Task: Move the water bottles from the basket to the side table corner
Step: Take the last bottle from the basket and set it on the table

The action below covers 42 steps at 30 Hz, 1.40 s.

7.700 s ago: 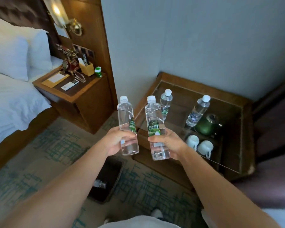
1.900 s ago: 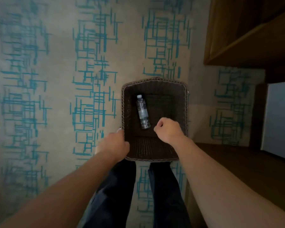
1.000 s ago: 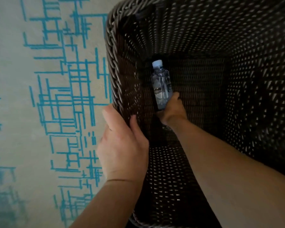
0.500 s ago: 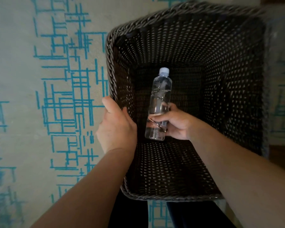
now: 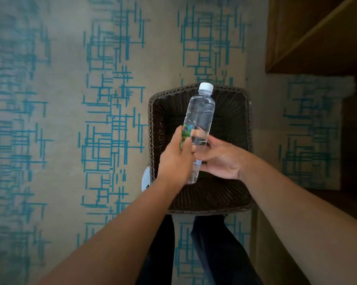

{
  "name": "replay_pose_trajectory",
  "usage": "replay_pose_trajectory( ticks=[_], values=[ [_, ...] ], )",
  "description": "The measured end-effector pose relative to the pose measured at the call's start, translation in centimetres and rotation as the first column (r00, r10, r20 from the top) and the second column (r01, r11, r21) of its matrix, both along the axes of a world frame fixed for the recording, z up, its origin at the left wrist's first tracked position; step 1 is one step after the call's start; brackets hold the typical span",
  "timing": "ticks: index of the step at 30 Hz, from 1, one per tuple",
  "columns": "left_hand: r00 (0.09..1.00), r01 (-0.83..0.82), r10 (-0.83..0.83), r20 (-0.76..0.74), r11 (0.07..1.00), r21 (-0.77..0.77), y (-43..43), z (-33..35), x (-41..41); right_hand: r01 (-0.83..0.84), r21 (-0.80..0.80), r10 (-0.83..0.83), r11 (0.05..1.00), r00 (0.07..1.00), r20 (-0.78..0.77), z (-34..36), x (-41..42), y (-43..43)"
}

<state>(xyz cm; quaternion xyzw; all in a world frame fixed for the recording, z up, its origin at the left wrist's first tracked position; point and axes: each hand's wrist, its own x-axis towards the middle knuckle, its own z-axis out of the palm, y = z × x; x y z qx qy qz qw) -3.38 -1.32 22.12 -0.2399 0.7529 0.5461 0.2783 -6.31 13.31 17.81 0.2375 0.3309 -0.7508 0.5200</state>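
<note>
A clear water bottle (image 5: 200, 114) with a white cap and a green label is held tilted over the dark woven basket (image 5: 151, 120) on the carpet. My left hand (image 5: 174, 159) grips the bottle's lower part from the left, its fingers over the label. My right hand (image 5: 223, 159) holds the same part from the right, thumb on one side and fingers on the other. No other bottle shows inside the basket. The side table top is out of view.
Dark wooden furniture (image 5: 317, 33) fills the upper right, and a wooden edge (image 5: 338, 202) runs along the right. My legs (image 5: 214, 243) stand just behind the basket, with a white shoe (image 5: 146, 179) at its left side. Patterned carpet (image 5: 70, 120) spreads to the left.
My right hand has lifted the bottle out of the basket. My left hand left the basket's rim and took hold of the bottle too. The view has pulled back from the basket.
</note>
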Motion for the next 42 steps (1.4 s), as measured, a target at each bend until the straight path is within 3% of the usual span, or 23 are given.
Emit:
replay_pose_trajectory(
  ticks=[3,5,9,15,19,25,29,36,42],
  values=[
    [1.000,-0.013,0.008,0.027,0.979,0.202,-0.8,7.5,-0.5,0.004,0.003,-0.003,1.000,0.999,-0.049,7.0,-0.3,1.0],
    [0.999,0.018,-0.026,0.030,0.968,0.252,-1.1,12.7,-0.9,-0.013,0.006,0.013,1.000,0.993,-0.115,12.6,-0.8,1.7],
    [0.999,0.016,-0.006,-0.043,0.973,0.229,-0.3,22.7,-0.5,0.009,0.086,0.011,0.996,0.973,-0.231,23.6,-0.9,2.7],
    [0.985,0.063,-0.029,-0.171,0.978,0.197,1.6,35.1,1.7,0.242,0.127,-0.196,0.962,0.934,-0.300,36.5,3.4,3.0],
    [0.950,0.253,-0.212,-0.231,0.953,0.166,1.8,41.4,3.3,0.472,0.167,-0.410,0.866,0.860,-0.303,42.9,6.6,2.2],
    [0.837,0.493,-0.427,-0.342,0.860,0.135,-0.2,47.2,6.1,0.694,0.248,-0.527,0.676,0.690,-0.496,49.8,11.9,0.0],
    [0.712,0.667,-0.574,-0.403,0.734,0.133,-2.0,48.5,7.6,0.758,0.259,-0.525,0.598,0.616,-0.588,53.4,16.2,-0.9],
    [0.507,0.852,-0.804,-0.311,0.522,0.040,0.2,51.1,11.8,0.827,0.400,-0.526,0.394,0.560,-0.640,57.3,23.8,0.1],
    [0.352,0.921,-0.879,-0.323,0.386,-0.046,4.7,51.8,16.1,0.859,0.434,-0.538,0.271,0.509,-0.672,59.1,29.8,2.7]
  ],
)
